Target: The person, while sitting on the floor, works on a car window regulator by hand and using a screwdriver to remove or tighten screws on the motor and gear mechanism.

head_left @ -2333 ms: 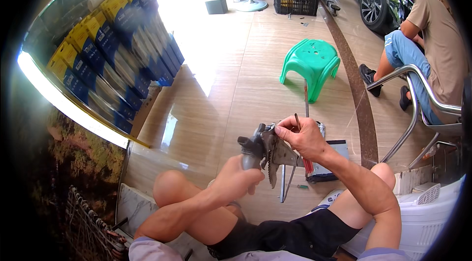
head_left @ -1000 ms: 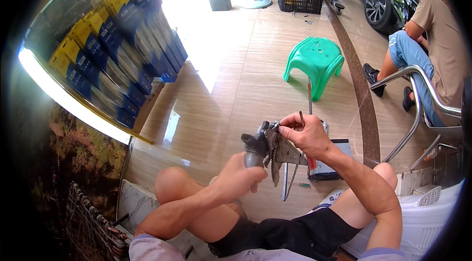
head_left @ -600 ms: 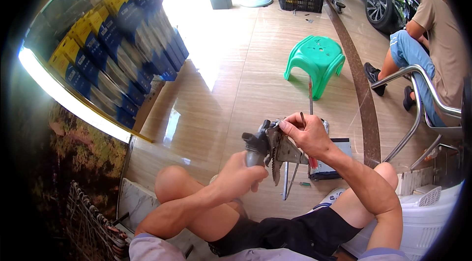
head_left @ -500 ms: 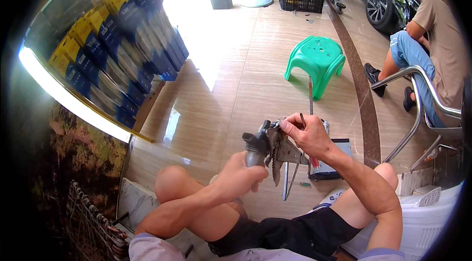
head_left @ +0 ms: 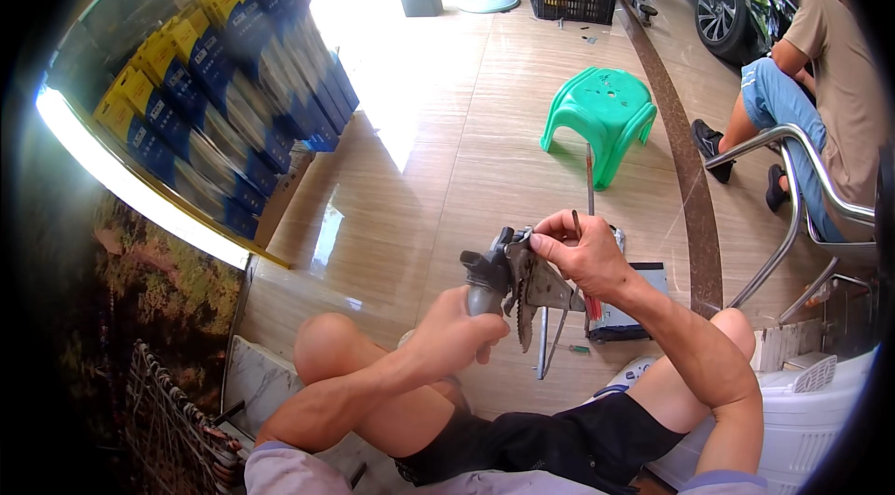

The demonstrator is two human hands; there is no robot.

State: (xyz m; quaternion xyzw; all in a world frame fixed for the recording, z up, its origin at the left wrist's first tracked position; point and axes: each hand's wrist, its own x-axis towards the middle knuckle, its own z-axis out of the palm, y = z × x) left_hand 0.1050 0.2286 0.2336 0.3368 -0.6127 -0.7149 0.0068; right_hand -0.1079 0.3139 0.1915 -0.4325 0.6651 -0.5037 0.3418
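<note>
My left hand [head_left: 446, 332] wraps round a grey cylindrical part [head_left: 485, 297] with a black fitting on top. This part joins a worn metal bracket [head_left: 548, 286] with a toothed curved edge, held up above the floor between my knees. My right hand [head_left: 587, 251] pinches the bracket's upper edge between thumb and fingers. A slim dark rod [head_left: 577, 226] sticks up between its fingers; its lower part is hidden. A longer thin rod [head_left: 589, 183] rises behind that hand, and a red handle-like piece [head_left: 594, 309] shows below it. Thin metal legs [head_left: 542, 355] hang under the bracket.
A green plastic stool [head_left: 601, 113] stands ahead. Beside my right leg lies a dark flat box [head_left: 643, 295]. A person [head_left: 834, 94] sits at the right near a metal-framed chair [head_left: 788, 206] and a car [head_left: 718, 10]. Packaged blades [head_left: 224, 75] hang in a rack at the left.
My right thumb and fingers have shifted very slightly along the bracket's upper edge. The left hand keeps its grip in the same place.
</note>
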